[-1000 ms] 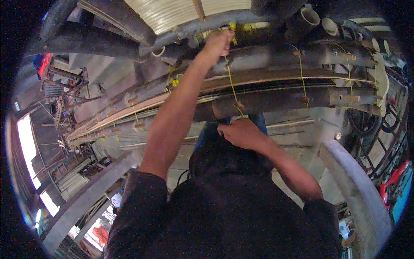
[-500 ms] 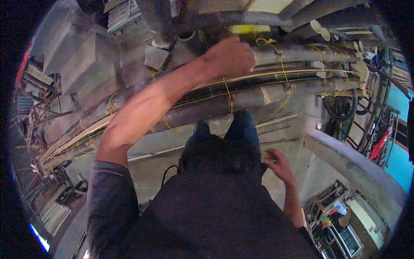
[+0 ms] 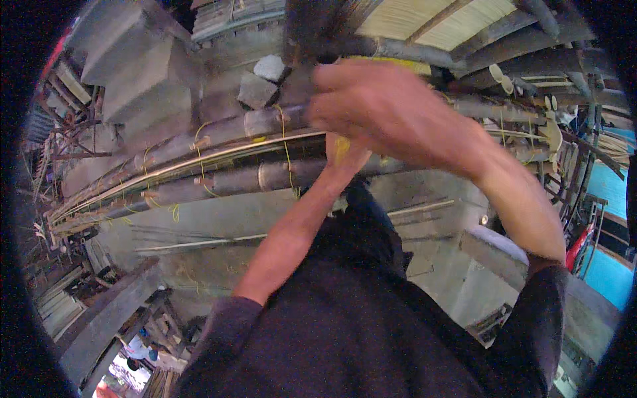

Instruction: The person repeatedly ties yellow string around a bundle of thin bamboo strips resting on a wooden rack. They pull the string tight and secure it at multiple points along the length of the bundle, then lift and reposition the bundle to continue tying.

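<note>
Against the bundle of long bamboo poles [image 3: 219,159] lashed with thin yellow twine [image 3: 286,142], the left hand [image 3: 345,154] pinches something yellow, perhaps that light, limp twine best held near a knot, while the blurred right hand [image 3: 385,109] hovers just above, its grip unclear.

Left hand [image 3: 345,159] reaches up to the bamboo poles [image 3: 225,179], mostly hidden behind the right hand [image 3: 388,109], fingers loosely spread above them

Grey concrete floor [image 3: 219,219] below, concrete blocks [image 3: 133,73] stacked upper left. Pale corrugated roofing [image 3: 424,16] above; turquoise wall [image 3: 607,278] at right. Daylight throughout.
</note>
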Tool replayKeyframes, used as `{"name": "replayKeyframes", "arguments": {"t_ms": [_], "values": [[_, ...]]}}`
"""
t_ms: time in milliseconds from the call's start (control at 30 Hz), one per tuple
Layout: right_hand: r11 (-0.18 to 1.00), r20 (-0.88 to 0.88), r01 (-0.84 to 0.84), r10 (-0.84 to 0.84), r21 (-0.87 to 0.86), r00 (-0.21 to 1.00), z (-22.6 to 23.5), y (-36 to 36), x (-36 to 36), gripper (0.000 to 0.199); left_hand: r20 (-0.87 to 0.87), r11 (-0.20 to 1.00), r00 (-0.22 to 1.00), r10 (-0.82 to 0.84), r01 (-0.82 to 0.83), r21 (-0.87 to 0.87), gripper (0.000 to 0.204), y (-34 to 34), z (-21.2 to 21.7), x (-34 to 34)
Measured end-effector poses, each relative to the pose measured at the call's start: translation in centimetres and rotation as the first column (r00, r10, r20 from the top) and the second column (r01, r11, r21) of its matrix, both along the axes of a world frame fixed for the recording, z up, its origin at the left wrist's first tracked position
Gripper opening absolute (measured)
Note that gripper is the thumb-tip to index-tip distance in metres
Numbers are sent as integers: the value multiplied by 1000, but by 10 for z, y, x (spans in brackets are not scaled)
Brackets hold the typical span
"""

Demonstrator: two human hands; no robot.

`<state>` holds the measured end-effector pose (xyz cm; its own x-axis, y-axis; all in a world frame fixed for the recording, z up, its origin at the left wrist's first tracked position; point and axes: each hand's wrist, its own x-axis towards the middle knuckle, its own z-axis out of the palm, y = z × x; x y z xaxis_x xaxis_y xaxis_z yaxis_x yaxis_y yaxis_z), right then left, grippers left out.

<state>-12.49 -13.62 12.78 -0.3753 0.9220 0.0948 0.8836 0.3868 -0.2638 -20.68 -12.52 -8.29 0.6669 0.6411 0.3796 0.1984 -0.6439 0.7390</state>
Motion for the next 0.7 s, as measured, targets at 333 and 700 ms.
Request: {"name": "replayKeyframes", "arguments": {"t_ms": [333, 700], "values": [[786, -822, 274, -569, -555, -32, -179, 13, 88, 30, -506, 975, 862, -10, 122, 188, 14, 13, -7, 14], [833, -320, 252, -443, -493, 837, -226, -136, -34, 21, -89, 771, 953, -291, 178, -611, 30, 49, 54, 89]]}}
